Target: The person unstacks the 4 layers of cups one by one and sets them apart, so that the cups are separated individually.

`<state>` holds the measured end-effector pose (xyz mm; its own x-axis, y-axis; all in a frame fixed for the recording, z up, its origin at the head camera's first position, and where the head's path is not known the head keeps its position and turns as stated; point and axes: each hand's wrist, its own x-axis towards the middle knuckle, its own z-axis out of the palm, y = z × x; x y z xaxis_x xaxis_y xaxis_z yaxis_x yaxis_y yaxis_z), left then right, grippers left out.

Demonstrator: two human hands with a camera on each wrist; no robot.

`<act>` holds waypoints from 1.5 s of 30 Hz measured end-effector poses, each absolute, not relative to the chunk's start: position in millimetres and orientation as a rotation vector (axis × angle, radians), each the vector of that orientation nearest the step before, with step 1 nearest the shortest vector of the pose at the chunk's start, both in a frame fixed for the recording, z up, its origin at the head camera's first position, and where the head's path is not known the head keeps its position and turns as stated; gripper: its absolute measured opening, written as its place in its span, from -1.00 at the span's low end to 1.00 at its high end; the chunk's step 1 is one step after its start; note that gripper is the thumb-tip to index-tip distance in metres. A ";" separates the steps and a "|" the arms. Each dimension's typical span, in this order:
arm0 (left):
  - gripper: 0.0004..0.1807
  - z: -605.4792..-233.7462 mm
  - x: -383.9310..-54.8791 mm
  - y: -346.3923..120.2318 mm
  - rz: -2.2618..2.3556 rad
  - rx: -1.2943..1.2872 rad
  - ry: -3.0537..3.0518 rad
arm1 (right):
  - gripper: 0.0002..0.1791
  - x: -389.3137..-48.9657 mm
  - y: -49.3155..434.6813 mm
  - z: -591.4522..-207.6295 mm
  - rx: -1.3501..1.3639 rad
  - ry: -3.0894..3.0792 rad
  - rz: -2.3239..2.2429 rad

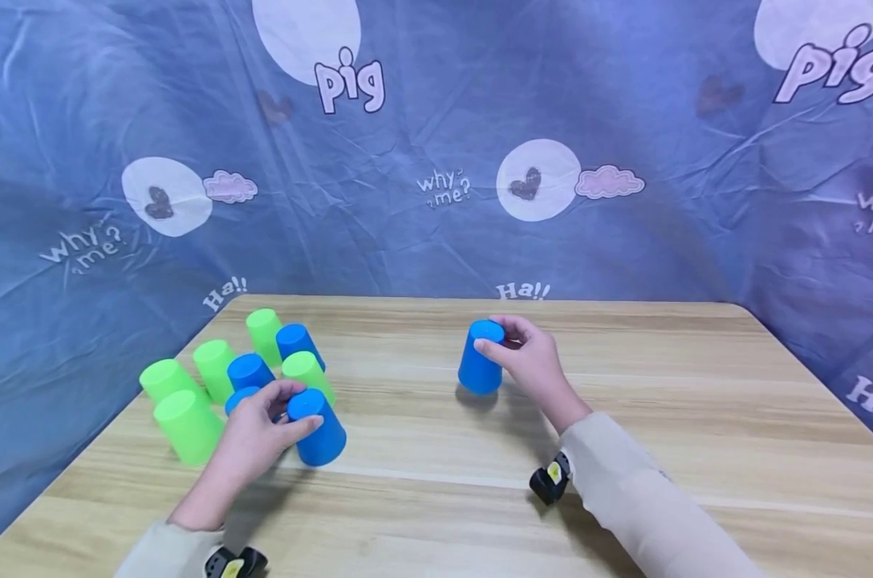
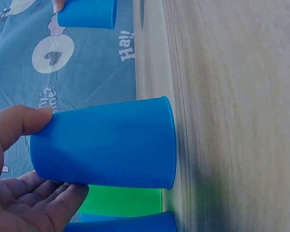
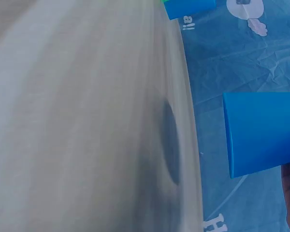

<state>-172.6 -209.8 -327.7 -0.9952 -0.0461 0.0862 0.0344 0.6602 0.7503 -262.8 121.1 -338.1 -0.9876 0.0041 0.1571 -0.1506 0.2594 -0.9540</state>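
My left hand (image 1: 254,429) grips an upside-down blue cup (image 1: 322,440) near its closed top, thumb on one side and fingers on the other. In the left wrist view this blue cup (image 2: 106,142) has its rim close to the table; whether it touches is unclear. Further right and back, my right hand (image 1: 536,365) pinches another upside-down blue cup (image 1: 478,368) by its upper part. That blue cup (image 3: 266,133) is off the table in the right wrist view, with its shadow apart from the rim. Only part of the right hand shows there.
Left of and behind my left hand stand several upside-down cups, among them a green cup (image 1: 189,429), a blue cup (image 1: 249,371) and a far green cup (image 1: 265,337). They share the wooden table (image 1: 422,498). A printed blue cloth (image 1: 422,233) hangs behind and beside it.
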 end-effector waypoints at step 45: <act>-0.49 -329.5 -171.5 -208.2 -1.212 0.011 -2.746 | -0.44 -286.8 -15.5 -356.8 0.235 -2.282 1.885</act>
